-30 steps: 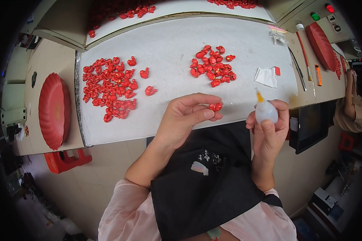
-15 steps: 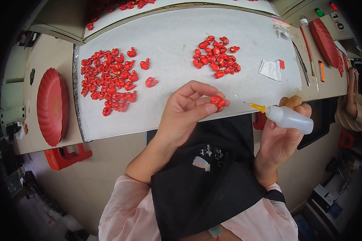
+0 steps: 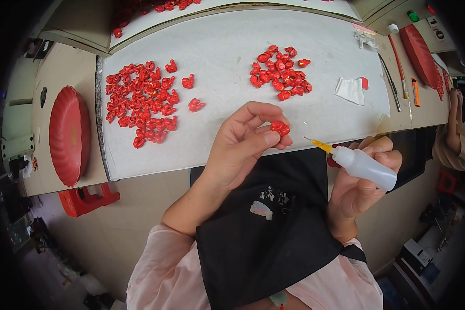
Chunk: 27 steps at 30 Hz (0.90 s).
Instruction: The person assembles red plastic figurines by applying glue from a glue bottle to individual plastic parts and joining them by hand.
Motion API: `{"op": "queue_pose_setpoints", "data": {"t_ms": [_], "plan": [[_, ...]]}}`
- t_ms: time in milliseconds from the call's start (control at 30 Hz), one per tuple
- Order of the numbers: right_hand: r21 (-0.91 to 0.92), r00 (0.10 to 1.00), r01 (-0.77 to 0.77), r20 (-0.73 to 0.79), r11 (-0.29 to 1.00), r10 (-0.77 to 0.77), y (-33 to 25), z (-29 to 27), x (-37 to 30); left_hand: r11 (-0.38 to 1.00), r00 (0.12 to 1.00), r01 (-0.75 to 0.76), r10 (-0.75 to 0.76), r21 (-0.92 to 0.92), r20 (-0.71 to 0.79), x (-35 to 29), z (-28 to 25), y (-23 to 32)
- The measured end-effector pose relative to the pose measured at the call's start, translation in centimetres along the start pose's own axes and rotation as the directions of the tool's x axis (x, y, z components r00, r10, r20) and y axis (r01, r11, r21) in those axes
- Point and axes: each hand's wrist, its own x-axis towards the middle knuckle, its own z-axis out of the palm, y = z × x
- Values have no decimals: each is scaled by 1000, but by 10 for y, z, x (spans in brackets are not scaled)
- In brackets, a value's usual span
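Pinched between the thumb and fingers of my left hand point(image 3: 243, 138) is a small glossy red figurine point(image 3: 280, 128), held above the table's near edge. My right hand point(image 3: 364, 181) grips a translucent white squeeze bottle point(image 3: 367, 168) with a yellow needle tip point(image 3: 321, 145). The needle points left toward the figurine, with a gap between them. A large group of similar red figurines point(image 3: 139, 98) lies on the left of the white table point(image 3: 212, 51). Past my left hand, a smaller group point(image 3: 280, 71) lies farther back.
A folded white cloth point(image 3: 350, 91) with a red tab lies right of the smaller group. Brushes point(image 3: 399, 67) and an orange stick point(image 3: 415, 93) lie at the right. Red scalloped trays stand at the left point(image 3: 70, 137) and right point(image 3: 417, 56). A red stool point(image 3: 88, 200) is below left.
The bottle has tilted, its base lower and its needle a little farther left and lower. The figurine has turned slightly between my left fingers.
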Motion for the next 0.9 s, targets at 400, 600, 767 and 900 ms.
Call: {"op": "queue_pose_setpoints", "data": {"t_ms": [400, 600, 767, 900], "plan": [[469, 934, -346, 88, 813, 346, 15, 20, -5, 996, 999, -10, 13, 83, -30, 4, 5, -10], [-34, 977, 164, 141, 986, -158, 0, -4, 2, 992, 995, 87, -84, -86, 44, 2, 2, -8], [-263, 883, 420, 339, 868, -325, -3, -6, 1, 990, 993, 103, -96, -98, 75, 1, 4, -8], [-286, 875, 424, 374, 859, -307, -5, -6, -2, 994, 995, 84, -81, -65, 55, 0, 8, -6]]}}
